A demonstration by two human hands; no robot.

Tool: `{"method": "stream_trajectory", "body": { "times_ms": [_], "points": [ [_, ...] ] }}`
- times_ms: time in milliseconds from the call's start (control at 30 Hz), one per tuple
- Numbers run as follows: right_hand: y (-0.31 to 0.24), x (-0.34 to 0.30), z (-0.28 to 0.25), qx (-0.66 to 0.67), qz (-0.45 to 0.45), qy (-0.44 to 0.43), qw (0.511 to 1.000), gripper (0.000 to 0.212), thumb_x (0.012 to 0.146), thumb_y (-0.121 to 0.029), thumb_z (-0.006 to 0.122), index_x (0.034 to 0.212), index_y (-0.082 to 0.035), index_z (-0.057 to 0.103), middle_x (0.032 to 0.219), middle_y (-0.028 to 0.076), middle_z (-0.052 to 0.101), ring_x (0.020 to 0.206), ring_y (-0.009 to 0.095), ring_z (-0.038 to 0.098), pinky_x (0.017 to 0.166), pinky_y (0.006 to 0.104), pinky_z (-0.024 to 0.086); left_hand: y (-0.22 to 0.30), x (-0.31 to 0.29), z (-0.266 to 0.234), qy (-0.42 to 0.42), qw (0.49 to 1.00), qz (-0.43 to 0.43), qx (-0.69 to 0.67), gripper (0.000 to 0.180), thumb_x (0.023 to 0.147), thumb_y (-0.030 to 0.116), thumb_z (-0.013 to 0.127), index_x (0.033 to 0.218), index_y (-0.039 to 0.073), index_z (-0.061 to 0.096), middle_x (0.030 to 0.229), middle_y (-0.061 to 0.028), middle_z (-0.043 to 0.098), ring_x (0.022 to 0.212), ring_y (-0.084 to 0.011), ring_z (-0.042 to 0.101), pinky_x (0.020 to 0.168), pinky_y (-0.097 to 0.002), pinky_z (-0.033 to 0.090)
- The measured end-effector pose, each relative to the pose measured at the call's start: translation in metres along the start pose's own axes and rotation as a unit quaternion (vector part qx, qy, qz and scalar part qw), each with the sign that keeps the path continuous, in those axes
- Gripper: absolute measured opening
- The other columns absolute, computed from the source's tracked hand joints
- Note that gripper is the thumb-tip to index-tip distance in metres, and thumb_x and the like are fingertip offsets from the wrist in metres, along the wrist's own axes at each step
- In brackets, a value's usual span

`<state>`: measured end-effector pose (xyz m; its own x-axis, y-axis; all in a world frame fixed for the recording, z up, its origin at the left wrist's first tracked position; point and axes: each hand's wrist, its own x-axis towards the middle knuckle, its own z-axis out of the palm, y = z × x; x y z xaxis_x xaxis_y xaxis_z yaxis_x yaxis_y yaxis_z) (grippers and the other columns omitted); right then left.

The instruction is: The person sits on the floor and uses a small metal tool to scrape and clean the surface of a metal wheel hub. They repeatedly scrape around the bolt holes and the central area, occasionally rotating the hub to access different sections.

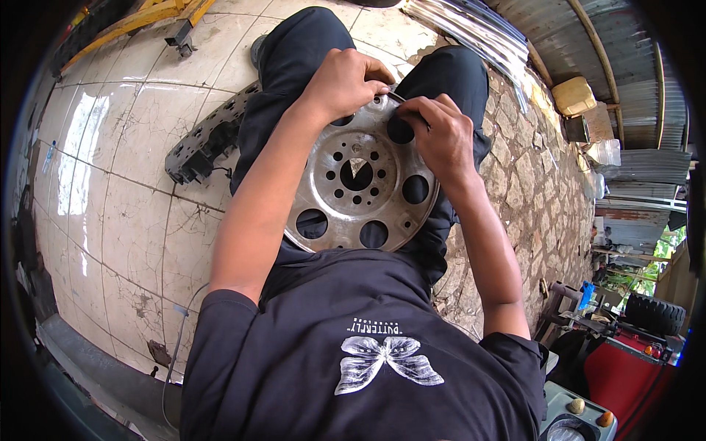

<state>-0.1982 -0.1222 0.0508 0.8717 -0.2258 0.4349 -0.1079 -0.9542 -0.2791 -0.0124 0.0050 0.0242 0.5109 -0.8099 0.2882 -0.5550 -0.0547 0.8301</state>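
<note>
A round, dull grey metal disc [340,213] rests tilted across my lap, between my thighs. It has large round holes near its outer edge and a ring of small bolt holes about its centre opening. My left hand [344,84] is closed at the far rim, its thumb and fingers pinching the edge. To its right, my right hand [444,136] curls its fingers at the far right rim, beside one of the large holes. The fingertips of both hands are partly hidden, so anything small between them cannot be made out.
A long black perforated part [209,140] lies on the tiled floor [132,184] to my left, near a yellow wheeled frame [140,22]. Rough stone paving [515,176] spreads to the right. A red machine [625,375] and a grey-green tray [581,411] stand at the lower right.
</note>
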Motion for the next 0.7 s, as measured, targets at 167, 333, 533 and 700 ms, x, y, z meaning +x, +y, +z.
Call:
{"method": "stream_trajectory", "body": {
  "times_ms": [167, 333, 533, 700],
  "points": [
    [-0.001, 0.003, 0.005, 0.015, -0.021, 0.011, 1.0, 0.018, 0.084, 0.001, 0.079, 0.099, -0.01, 0.078, 0.094, 0.006, 0.08, 0.087, 0.029, 0.069, 0.08, 0.0425, 0.06, 0.002, 0.001, 0.001, -0.012, 1.0, -0.013, -0.02, 0.021, 0.091, 0.011, 0.086, 0.112, 0.008, 0.087, 0.096, -0.0141, 0.085, 0.085, -0.0182, 0.082, 0.082, -0.0311, 0.062],
    [-0.001, 0.009, -0.003, 0.019, -0.025, -0.015, 0.999, 0.016, 0.085, -0.002, 0.082, 0.098, -0.009, 0.078, 0.092, 0.006, 0.08, 0.087, 0.029, 0.069, 0.08, 0.0425, 0.061, -0.002, 0.002, 0.001, -0.015, 0.999, -0.026, -0.032, 0.021, 0.091, 0.01, 0.086, 0.112, 0.008, 0.087, 0.096, -0.0141, 0.085, 0.085, -0.0172, 0.082, 0.083, -0.0309, 0.062],
    [0.005, 0.006, -0.001, 0.014, -0.035, 0.0, 0.999, 0.016, 0.085, -0.001, 0.08, 0.098, -0.009, 0.078, 0.09, 0.006, 0.08, 0.088, 0.029, 0.07, 0.08, 0.0422, 0.06, 0.009, 0.0, -0.001, -0.016, 0.999, -0.034, -0.016, 0.021, 0.092, 0.009, 0.085, 0.112, 0.007, 0.087, 0.099, -0.0138, 0.086, 0.087, -0.0181, 0.083, 0.084, -0.0313, 0.063],
    [0.003, 0.013, 0.003, 0.032, -0.038, -0.017, 0.999, 0.014, 0.086, -0.003, 0.081, 0.098, -0.009, 0.078, 0.091, 0.007, 0.08, 0.087, 0.029, 0.069, 0.08, 0.0426, 0.06, -0.004, -0.001, 0.003, -0.004, 0.999, 0.008, -0.037, 0.021, 0.091, 0.011, 0.085, 0.112, 0.007, 0.087, 0.099, -0.0155, 0.085, 0.087, -0.0208, 0.083, 0.084, -0.0332, 0.063]
  ]
}}
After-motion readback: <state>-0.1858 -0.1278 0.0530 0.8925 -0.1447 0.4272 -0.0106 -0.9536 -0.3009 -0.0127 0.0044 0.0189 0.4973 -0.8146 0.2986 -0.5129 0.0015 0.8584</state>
